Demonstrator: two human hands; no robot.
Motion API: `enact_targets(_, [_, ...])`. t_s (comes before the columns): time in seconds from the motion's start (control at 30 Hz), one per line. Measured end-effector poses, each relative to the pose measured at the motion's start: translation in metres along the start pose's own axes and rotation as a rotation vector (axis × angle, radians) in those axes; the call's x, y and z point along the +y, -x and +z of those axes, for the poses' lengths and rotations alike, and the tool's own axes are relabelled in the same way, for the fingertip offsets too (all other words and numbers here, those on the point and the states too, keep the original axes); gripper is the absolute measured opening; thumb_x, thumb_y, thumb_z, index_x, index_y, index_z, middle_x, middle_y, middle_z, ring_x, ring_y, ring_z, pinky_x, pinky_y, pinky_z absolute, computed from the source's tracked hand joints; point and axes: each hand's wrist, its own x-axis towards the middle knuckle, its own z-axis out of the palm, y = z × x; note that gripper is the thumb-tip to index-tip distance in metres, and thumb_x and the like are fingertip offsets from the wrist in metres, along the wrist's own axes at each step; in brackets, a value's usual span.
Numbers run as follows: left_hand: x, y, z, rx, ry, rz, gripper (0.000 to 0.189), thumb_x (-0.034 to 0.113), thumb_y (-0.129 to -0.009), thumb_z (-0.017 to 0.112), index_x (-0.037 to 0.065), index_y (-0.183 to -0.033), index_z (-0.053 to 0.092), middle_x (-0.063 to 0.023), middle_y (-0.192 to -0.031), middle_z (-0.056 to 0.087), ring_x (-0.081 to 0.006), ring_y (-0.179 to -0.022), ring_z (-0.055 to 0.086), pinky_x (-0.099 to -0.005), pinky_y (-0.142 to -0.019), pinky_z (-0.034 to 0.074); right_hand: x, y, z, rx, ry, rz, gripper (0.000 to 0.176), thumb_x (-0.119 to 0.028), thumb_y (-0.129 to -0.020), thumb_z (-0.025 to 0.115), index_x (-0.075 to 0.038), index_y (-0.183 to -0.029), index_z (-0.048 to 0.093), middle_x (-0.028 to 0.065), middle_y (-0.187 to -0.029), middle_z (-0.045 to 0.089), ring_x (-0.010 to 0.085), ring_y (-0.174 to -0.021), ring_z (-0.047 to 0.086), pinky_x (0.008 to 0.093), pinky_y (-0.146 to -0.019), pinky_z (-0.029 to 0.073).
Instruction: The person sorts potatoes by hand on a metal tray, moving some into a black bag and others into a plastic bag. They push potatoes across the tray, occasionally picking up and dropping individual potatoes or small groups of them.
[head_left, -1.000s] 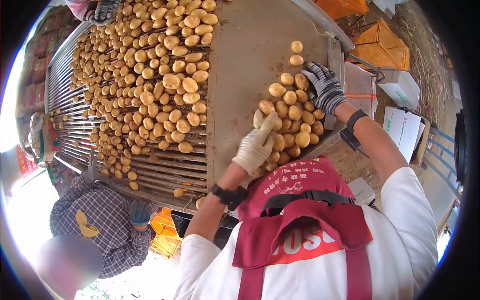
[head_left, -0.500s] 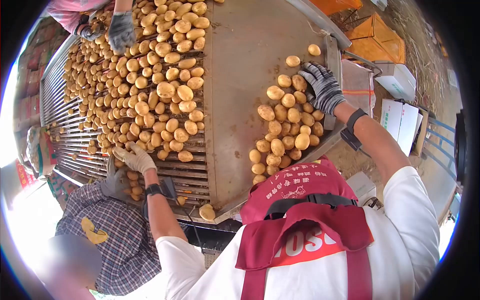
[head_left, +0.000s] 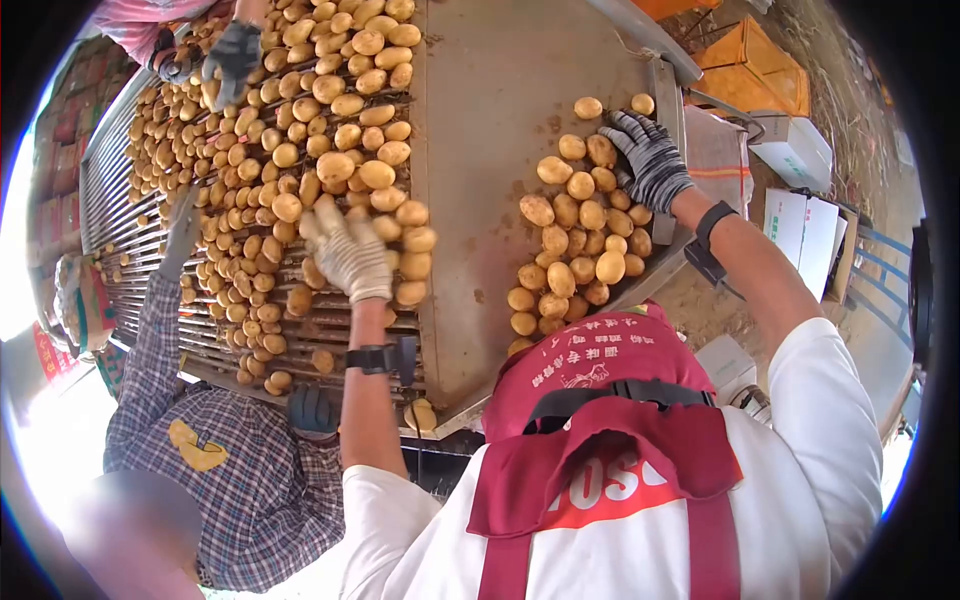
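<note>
My left hand [head_left: 348,250], in a pale knitted glove, lies on potatoes [head_left: 335,167] at the right part of the slatted rack [head_left: 330,352]. Its fingers are spread and slightly blurred, against several potatoes near the edge of the metal sheet [head_left: 480,130]. In a grey striped glove, my right hand [head_left: 650,160] rests with fingers apart at the upper right of a potato pile [head_left: 590,215] on that sheet. Its fingertips touch or nearly touch the potatoes beside them.
At the lower left, a co-worker in a checked shirt [head_left: 240,480] reaches over the rack. Another co-worker's gloved hand [head_left: 235,60] holds a potato at the top left. Right of the sheet are a sack [head_left: 715,160], an orange crate [head_left: 750,75] and white boxes [head_left: 795,150].
My left hand has moved right and up across the rack, and potatoes there have shifted right onto the sheet's edge. The checked-shirt co-worker's arm now reaches further up. My right hand has barely moved.
</note>
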Motion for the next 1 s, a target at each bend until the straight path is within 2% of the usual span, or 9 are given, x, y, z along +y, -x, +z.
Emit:
enact_targets(0.1, [0.075,0.021,-0.016,-0.396,0.18,-0.067,0.054,0.031,-0.091,0.065,0.017,-0.14,0.048,-0.0177,-0.142,0.051,-0.0354,-0.117,0.06,-0.0473,-0.105,0.048,0.0,-0.002,-0.002,-0.001,0.019,-0.003,0.071,-0.022,-0.08,0.072,-0.015,-0.145,0.046,0.0115,-0.154,0.039,0.0326,-0.142,0.037,0.047,-0.119,0.029])
enact_targets(0.17, [0.116,0.041,-0.023,-0.474,0.201,0.024,0.057,0.024,-0.088,0.069,0.015,-0.14,0.048,-0.018,-0.139,0.054,-0.0347,-0.126,0.055,-0.0453,-0.111,0.043,-0.003,0.0,-0.007,-0.009,0.021,0.007,0.071,-0.022,-0.08,0.072,-0.015,-0.145,0.046,0.0116,-0.154,0.039,0.0326,-0.142,0.036,0.0469,-0.119,0.028])
enact_targets(0.27, [0.139,0.099,0.01,-0.265,0.619,0.369,0.06,0.015,-0.088,0.069,0.007,-0.144,0.048,-0.019,-0.143,0.053,-0.036,-0.134,0.05,-0.0437,-0.116,0.037,-0.003,-0.002,-0.003,-0.01,0.019,0.006,0.071,-0.023,-0.08,0.072,-0.016,-0.145,0.046,0.0118,-0.154,0.039,0.0325,-0.142,0.036,0.0466,-0.12,0.028])
enact_targets(0.37, [0.127,0.101,-0.015,-0.204,0.786,0.436,0.07,0.01,-0.083,0.073,0.007,-0.147,0.044,-0.0206,-0.151,0.045,-0.0339,-0.143,0.04,-0.0479,-0.118,0.031,0.001,-0.003,-0.003,0.006,0.023,0.016,0.071,-0.023,-0.08,0.072,-0.016,-0.145,0.046,0.0119,-0.154,0.039,0.0325,-0.142,0.036,0.0468,-0.12,0.028])
enact_targets(0.53, [-0.008,0.055,-0.049,0.111,0.601,0.016,0.058,0.013,-0.098,0.059,0.0,-0.151,0.038,-0.0173,-0.159,0.036,-0.029,-0.147,0.033,-0.0419,-0.12,0.027,0.002,-0.003,-0.001,-0.036,0.036,0.009,0.069,-0.025,-0.081,0.071,-0.016,-0.145,0.047,0.012,-0.154,0.039,0.0329,-0.143,0.035,0.0477,-0.119,0.028])
enact_targets(0.67, [-0.109,0.055,-0.036,0.115,0.382,-0.194,0.056,0.018,-0.102,0.049,-0.002,-0.152,0.034,-0.0205,-0.161,0.029,-0.0322,-0.149,0.028,-0.0427,-0.123,0.021,0.0,0.0,-0.002,0.004,0.014,0.012,0.069,-0.026,-0.082,0.071,-0.017,-0.145,0.046,0.012,-0.153,0.039,0.0335,-0.142,0.037,0.0479,-0.119,0.029])
enact_targets(0.87, [-0.08,0.06,0.001,0.112,0.201,-0.275,0.061,0.03,-0.104,0.046,-0.001,-0.154,0.031,-0.0209,-0.162,0.025,-0.0341,-0.148,0.028,-0.0417,-0.123,0.02,0.0,0.0,-0.002,0.014,0.007,0.001,0.069,-0.025,-0.082,0.071,-0.016,-0.145,0.046,0.013,-0.152,0.04,0.0338,-0.141,0.037,0.0481,-0.119,0.028])
enact_targets(0.93, [-0.059,0.06,0.005,0.161,0.299,-0.285,0.063,0.029,-0.102,0.052,-0.002,-0.154,0.031,-0.0206,-0.162,0.027,-0.0308,-0.147,0.03,-0.0418,-0.12,0.029,0.0,0.0,-0.001,0.014,0.013,0.003,0.07,-0.025,-0.081,0.072,-0.016,-0.145,0.046,0.0133,-0.152,0.04,0.0338,-0.141,0.037,0.0481,-0.12,0.028])
enact_targets(1.0, [-0.028,0.057,0.01,0.14,0.617,-0.277,0.059,0.024,-0.1,0.058,-0.001,-0.15,0.038,-0.0163,-0.146,0.045,-0.0264,-0.131,0.046,-0.0379,-0.108,0.042,0.001,0.001,0.001,0.025,0.006,-0.002,0.07,-0.024,-0.081,0.072,-0.016,-0.145,0.046,0.0134,-0.152,0.04,0.0337,-0.141,0.037,0.0479,-0.119,0.028])
